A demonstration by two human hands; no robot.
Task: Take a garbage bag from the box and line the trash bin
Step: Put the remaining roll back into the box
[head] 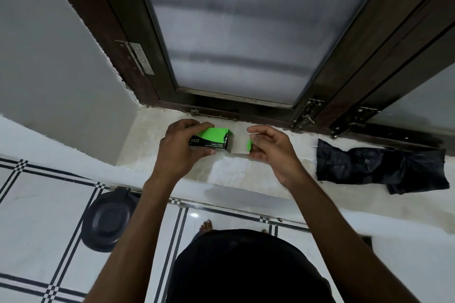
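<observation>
Our left hand (179, 147) grips one green-and-black cardboard box (211, 141); right hand (268, 147) beside it pinches one green flap (249, 145).

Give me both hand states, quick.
Left hand: holding the green and black bag box, fingers curled round it.
Right hand: pinching a small green piece, apart from the box.

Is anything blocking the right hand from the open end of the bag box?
Nothing visible: only bare ledge shows between the right hand and the box, which the left hand grips.
</observation>
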